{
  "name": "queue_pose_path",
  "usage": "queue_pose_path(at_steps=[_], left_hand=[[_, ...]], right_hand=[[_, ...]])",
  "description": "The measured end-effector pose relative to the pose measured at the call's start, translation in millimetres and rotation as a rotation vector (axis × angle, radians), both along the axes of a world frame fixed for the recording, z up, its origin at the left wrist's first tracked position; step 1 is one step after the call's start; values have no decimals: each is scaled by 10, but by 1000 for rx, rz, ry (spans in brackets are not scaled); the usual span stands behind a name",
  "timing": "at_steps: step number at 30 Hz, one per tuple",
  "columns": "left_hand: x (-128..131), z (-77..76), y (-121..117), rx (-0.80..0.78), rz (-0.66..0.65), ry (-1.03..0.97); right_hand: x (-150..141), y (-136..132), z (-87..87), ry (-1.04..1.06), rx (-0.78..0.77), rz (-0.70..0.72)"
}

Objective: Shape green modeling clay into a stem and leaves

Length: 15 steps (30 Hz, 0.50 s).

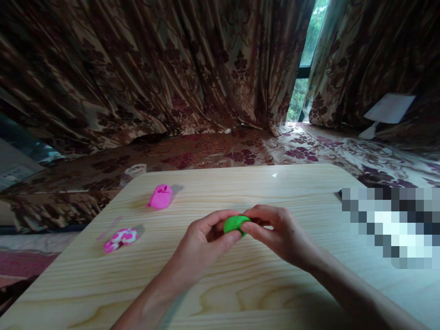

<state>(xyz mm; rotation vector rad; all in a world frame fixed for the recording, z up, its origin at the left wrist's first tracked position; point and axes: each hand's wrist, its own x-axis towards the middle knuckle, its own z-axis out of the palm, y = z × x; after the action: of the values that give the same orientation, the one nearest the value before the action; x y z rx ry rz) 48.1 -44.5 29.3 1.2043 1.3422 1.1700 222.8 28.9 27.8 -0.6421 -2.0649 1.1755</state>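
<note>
A smooth, bright green lump (233,223), soft like modelling clay, is held above the table between the fingertips of both hands. My left hand (205,240) pinches it from the left, thumb in front and fingers behind. From the right, my right hand (280,236) grips the same lump with thumb and forefinger. To the left on the table lies a pink clay-like shape (161,198), rounded in front with a hollow at its far end, like a small slipper. Closer to me rests a curved white piece with pink spots (121,239).
The pale wood-grain table (220,288) has rounded far corners. Beyond its far left corner is a clear plastic container (134,170). A pixelated patch (395,224) covers something at the right. Patterned curtains (206,68) hang behind, with a white lamp (390,109) at the back right.
</note>
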Motion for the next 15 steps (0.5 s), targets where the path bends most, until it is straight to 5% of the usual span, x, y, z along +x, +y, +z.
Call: queue_pose_path(at_steps=[6,15], left_hand=[[-37,28,-2,-34,-91,-93],[8,36,-13,-67,-108,-77]], right_hand=[[19,1,26,24,227,87],[-13,-8,-46,76,262,43]])
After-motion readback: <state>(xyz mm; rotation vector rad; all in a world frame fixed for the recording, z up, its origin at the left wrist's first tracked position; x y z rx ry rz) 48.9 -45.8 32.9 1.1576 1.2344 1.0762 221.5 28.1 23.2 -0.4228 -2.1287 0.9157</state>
